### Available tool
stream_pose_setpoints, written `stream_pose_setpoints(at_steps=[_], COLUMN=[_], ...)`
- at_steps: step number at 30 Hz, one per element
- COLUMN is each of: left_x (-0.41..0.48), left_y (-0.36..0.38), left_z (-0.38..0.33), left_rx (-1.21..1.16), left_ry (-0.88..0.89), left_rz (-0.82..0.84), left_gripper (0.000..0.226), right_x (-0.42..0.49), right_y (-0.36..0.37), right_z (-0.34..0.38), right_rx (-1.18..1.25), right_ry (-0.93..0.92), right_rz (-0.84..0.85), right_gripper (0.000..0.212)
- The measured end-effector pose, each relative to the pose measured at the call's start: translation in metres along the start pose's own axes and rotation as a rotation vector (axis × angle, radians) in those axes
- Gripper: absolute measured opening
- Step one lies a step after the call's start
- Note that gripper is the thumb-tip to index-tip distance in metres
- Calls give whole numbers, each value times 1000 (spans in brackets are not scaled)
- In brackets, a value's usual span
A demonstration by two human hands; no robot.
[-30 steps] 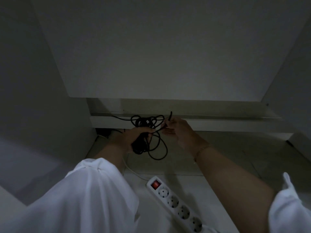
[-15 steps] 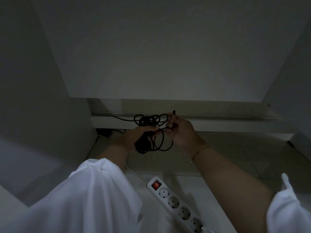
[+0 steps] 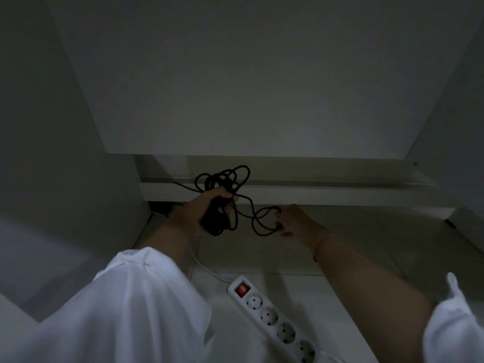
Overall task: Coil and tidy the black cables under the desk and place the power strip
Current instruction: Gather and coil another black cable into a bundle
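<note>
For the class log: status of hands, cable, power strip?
Left hand grips cable bundle. Right hand pinches loose loop. Power strip on floor, unplaced.

white desk panels, tiled floor — dim

The thin tangled cable bundle is plain black. The long plastic power strip is white, its rocker switch red-orange, its cord off-white. The loose fabric sleeves are white, unpatterned. The desk panels look flat grey-white in dim light; the floor tiles are pale beige-grey.
</note>
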State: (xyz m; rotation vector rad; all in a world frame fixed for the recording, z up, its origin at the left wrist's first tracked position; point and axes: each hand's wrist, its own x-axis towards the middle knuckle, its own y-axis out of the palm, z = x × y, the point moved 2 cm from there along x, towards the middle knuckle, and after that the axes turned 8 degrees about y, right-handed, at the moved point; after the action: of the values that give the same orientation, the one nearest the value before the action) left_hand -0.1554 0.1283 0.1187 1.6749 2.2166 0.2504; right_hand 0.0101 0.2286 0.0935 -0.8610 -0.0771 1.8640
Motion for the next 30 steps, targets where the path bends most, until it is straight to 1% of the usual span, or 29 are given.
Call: stream_pose_setpoints(at_steps=[1, 2, 3, 4, 5, 6, 7, 8, 10, 12, 13, 15, 17, 18, 19, 21, 22, 25, 27, 28, 30], left_x=[0, 1, 2, 3, 4, 6, 7, 8, 9, 10, 10, 12, 12, 13, 13, 13, 12, 12, 14, 14, 12], left_y=[0, 0, 1, 1, 3, 4, 6, 8, 9, 8, 5, -2, -8, -12, -15, -17, -16, -9, -7, -6, -3], left_z=[1, 2, 3, 4, 4, 5, 4, 5, 6, 6, 6, 5, 2, 3, 4, 9, 11, 17, 19, 21, 22], left_rx=[22, 43, 66, 89, 116, 140, 163, 182, 181, 161, 145, 87, 47, 57, 97, 225, 291, 372, 363, 356, 338], left_ry=[-12, -28, -47, -61, -72, -71, -62, -50, -37, -17, -7, 13, 32, 43, 44, 9, -16, -78, -119, -139, -148], left_rz=[-5, -3, 1, 7, 10, 7, 1, -4, 8, 19, 21, -2, -10, 0, -6, -20, -23, -30, 0, 19, 28], left_gripper=[27, 30, 34, 35, 34, 34, 37, 42, 47, 46, 43, 28, 9, 9, 14, 24, 24, 23, 27, 29, 26], right_x=[0, -3, -5, -8, -9, -10, -15, -20, -26, -26, -23, -18, -14, -14, -12, -13, -16, -27, -34, -34, -35], right_y=[0, 0, 1, 3, 5, 8, 12, 17, 26, 30, 29, 25, 18, 15, 12, 9, 8, 11, 13, 13, 14], right_z=[0, 2, 4, 7, 10, 14, 20, 26, 38, 41, 40, 35, 29, 28, 28, 31, 34, 42, 45, 45, 44], right_rx=[-140, -290, -391, -442, -444, -433, -400, -382, -435, -483, -484, -436, -316, -221, -102, 185, 251, 259, 331, 361, 373], right_ry=[-41, -95, -147, -194, -237, -282, -333, -406, -463, -439, -399, -348, -367, -413, -450, -476, -494, -569, -574, -575, -571], right_rz=[-21, -59, -112, -162, -200, -200, -155, -88, -2, -24, -26, -6, 39, 52, 64, 104, 107, 57, 66, 71, 69], right_gripper=[22, 20, 14, 10, 23, 39, 49, 46, 13, 40, 42, 33, 29, 22, 16, 23, 26, 23, 18, 19, 21])
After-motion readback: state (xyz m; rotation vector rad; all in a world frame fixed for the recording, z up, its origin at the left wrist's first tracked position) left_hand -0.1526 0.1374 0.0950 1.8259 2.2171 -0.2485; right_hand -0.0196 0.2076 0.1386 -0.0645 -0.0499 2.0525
